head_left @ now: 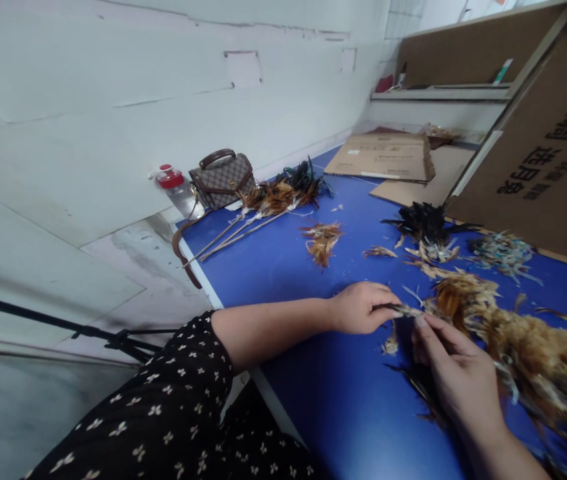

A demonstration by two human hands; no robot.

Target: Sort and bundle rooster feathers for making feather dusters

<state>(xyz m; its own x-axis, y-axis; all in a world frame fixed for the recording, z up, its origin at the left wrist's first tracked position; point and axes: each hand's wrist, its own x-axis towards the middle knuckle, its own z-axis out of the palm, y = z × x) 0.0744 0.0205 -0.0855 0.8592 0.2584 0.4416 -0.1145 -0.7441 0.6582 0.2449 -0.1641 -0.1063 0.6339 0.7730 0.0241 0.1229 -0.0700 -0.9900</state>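
The fingers of the left hand [363,308] are closed on the dark end of a slim feather strand [406,310], and the right hand [466,377] pinches its other end between thumb and forefinger, just above the blue surface [263,267]. The fingertips cover both ends, so I can't tell whether it is one feather or several. The right hand's lower fingers curl into shadow; whether they hold anything more, I cannot see. That hand also partly hides some dark feathers [420,393] lying beneath it.

Beside the right hand spreads a fluffy tan feather pile [538,347], blurred and running out of view at the right. Beyond it lie a glossy black feather bunch [420,223] with pale quills and a wispy blue-white tangle [503,253]. A small russet feather tuft [324,241] sits apart, farther left.

Near the wall, feather dusters [268,200] with thin sticks lie beside a patterned handbag [223,181], its brown strap drooping over the edge, and a clear bottle [183,195] with a red lid. Flat cardboard [380,155] covers the far corner, and a big printed cardboard panel [533,153] stands up on the right, blocking what is behind.
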